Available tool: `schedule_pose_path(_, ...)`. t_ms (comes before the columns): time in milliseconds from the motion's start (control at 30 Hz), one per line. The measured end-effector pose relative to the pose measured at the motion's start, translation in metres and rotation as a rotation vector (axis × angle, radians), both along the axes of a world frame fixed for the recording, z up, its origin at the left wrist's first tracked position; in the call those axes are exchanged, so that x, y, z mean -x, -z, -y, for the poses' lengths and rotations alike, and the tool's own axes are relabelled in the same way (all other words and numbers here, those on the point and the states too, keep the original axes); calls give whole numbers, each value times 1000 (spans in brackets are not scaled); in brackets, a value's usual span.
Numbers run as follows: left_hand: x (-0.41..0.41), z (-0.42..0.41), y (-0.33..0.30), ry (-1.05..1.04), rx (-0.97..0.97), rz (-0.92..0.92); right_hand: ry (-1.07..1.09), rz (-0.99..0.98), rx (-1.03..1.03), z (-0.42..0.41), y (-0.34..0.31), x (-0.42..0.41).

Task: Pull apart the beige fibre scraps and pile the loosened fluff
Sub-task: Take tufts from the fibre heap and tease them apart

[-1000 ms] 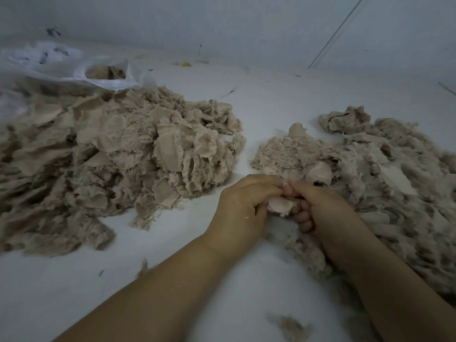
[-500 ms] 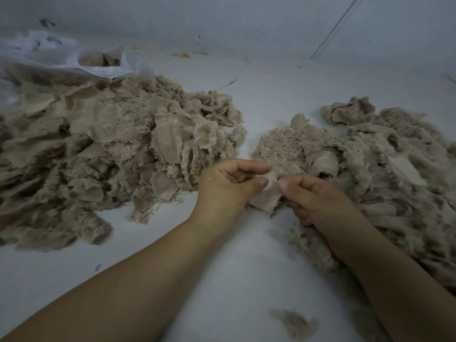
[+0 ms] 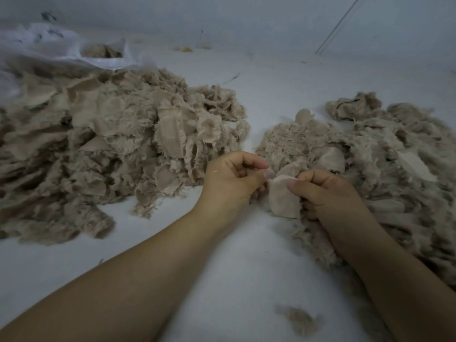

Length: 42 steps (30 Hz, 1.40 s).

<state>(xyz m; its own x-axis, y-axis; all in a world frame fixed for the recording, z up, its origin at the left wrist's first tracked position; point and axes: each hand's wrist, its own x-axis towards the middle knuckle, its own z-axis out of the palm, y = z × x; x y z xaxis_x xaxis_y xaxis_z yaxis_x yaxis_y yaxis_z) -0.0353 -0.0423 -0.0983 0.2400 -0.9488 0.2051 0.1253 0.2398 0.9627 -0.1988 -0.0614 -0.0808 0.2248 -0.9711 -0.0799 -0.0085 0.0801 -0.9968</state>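
Between my two hands hangs a small beige fibre scrap [image 3: 282,197], flat and woven-looking. My left hand [image 3: 229,181] pinches its upper left edge with thumb and curled fingers. My right hand [image 3: 328,193] pinches its upper right edge, thumb on top. A large heap of beige scraps [image 3: 106,149] fills the left of the white surface. A second beige heap [image 3: 385,159], mixing fluff and flat pieces, lies on the right, behind and under my right hand.
A white plastic bag [image 3: 74,50] with some beige pieces inside lies at the back left. A loose tuft of fluff [image 3: 301,319] sits near the front edge. White surface [image 3: 222,262] shows between the two heaps. A wall rises at the back.
My hands have lifted the scrap off the right heap and drawn slightly apart. The piece now hangs spread between the two pinches instead of bunched under my fingers.
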Motion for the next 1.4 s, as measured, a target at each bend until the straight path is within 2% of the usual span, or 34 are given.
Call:
schedule_pose_path(100, -2, 2, -1, -16, 0, 64, 42, 7, -1, 1, 2, 0)
schedule_pose_path(233, -10, 1, -2, 31, -13, -7, 47, 45, -27, 2, 2, 1)
schedule_pose_path(300, -16, -1, -4, 244, -71, -41, 39, 61, -16, 2, 3, 2)
schedule_pose_path(367, -23, -3, -9, 558, -169, 10, 27, 51, 16, 1, 4, 4)
schedule_pose_path(433, -27, -5, -11, 678, -229, 106, -1, 42, 22, 0, 4, 4)
schedule_pose_path(600, -9, 2, -11, 258, -170, 50, -66, 63, -15, 2, 5, 4)
schedule_pose_path(700, 3, 4, -6, 248, -208, 245, -130, 25, 25, 1, 7, 3)
schedule_pose_path(767, 6, 3, -4, 204, -210, 314, -145, 0, 38, 0, 8, 2)
schedule_pose_path(1000, 4, 6, -2, 36, -223, 35, -126, 55, 33, 1, 7, 4)
schedule_pose_path(1167, -1, 6, -3, 148, -251, 198, 1, 180, -10, 2, 9, 4)
schedule_pose_path(1300, -4, 5, -8, 236, -230, 8, 8, 177, -5, 0, 8, 2)
schedule_pose_path(1400, -8, -1, -12, 471, -261, 232, 39, 151, 8, 0, 8, 3)
